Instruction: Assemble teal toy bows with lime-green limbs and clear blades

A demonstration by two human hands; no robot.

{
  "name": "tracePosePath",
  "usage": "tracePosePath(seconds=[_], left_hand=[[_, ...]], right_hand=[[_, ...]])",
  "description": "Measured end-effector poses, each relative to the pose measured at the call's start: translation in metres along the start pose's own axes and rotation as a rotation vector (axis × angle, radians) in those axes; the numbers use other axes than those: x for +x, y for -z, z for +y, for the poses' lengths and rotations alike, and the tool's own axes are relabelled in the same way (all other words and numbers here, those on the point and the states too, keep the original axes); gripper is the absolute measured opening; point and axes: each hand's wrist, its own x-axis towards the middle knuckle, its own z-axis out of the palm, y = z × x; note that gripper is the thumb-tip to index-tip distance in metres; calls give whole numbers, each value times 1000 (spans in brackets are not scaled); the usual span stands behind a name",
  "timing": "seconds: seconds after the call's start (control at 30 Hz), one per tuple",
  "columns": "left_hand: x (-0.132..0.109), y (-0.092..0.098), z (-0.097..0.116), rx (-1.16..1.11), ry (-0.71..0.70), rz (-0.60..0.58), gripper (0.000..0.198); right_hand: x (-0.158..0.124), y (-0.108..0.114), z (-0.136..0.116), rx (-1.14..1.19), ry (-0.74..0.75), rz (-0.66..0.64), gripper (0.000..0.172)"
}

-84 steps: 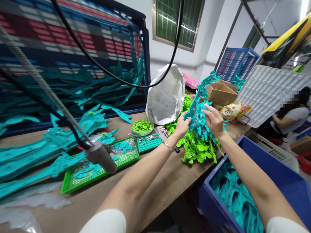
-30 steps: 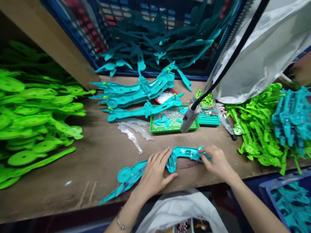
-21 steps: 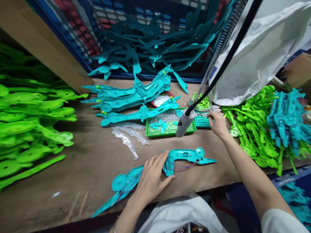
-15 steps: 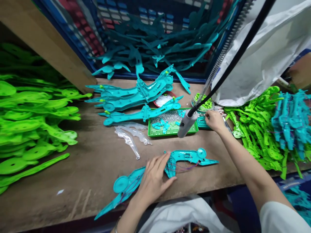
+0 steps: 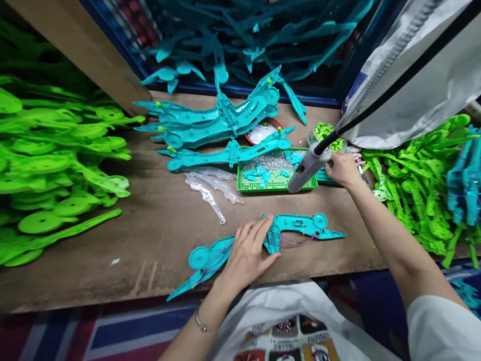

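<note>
A long turquoise plastic shell (image 5: 296,224), with thin red and purple wires along it, lies on the near part of the table. My left hand (image 5: 250,250) rests across its middle, fingers stretched out and thumb apart on the near side, covering that section. Further off, my right hand (image 5: 341,168) is at a small teal tray (image 5: 325,176), its fingers bent and pressed together. Whatever is between those fingertips is hidden. Beside that tray is a green tray (image 5: 276,188) with small silvery pieces and turquoise bits.
A grey screwdriver (image 5: 310,168) hangs from a black cable over the green tray. More turquoise shells (image 5: 225,125) and clear plastic pieces (image 5: 212,193) lie behind. Lime-green parts are piled left (image 5: 60,170) and right (image 5: 417,175). A red bowl (image 5: 278,124) stands behind the trays.
The camera view has shifted, so the table sits higher in the picture. My left hand stays on the shell, and my right hand stays at the teal tray.
</note>
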Motion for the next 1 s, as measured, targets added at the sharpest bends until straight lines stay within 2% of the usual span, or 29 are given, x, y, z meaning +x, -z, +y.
tracePosePath(seconds=[0.13, 0.2, 0.27, 0.37, 0.43, 0.57, 0.73, 0.87, 1.0], left_hand=[[1, 6, 7, 31, -4, -4, 89], [2, 10, 12, 58, -3, -4, 90], [2, 13, 17, 83, 4, 2, 90], [3, 18, 26, 113, 28, 8, 89], [4, 21, 32, 131, 44, 10, 90], [6, 25, 46, 154, 54, 25, 92], [6, 26, 57, 182, 76, 34, 86], [5, 25, 58, 187, 87, 50, 86], [6, 24, 57, 182, 72, 88, 87]], right_hand=[[-1, 9, -7, 43, -73, 40, 22], [-19, 23, -22, 231, -121, 114, 19], [-50, 39, -47, 539, -192, 147, 17], [-106, 55, -92, 976, -256, -40, 15], [-136, 56, -116, 1058, -331, -128, 14], [-162, 50, -143, 978, -377, -9, 11], [-163, 51, -157, 732, -285, 133, 15], [-163, 46, -165, 557, -246, 163, 19], [-166, 38, -171, 481, -207, 209, 23]])
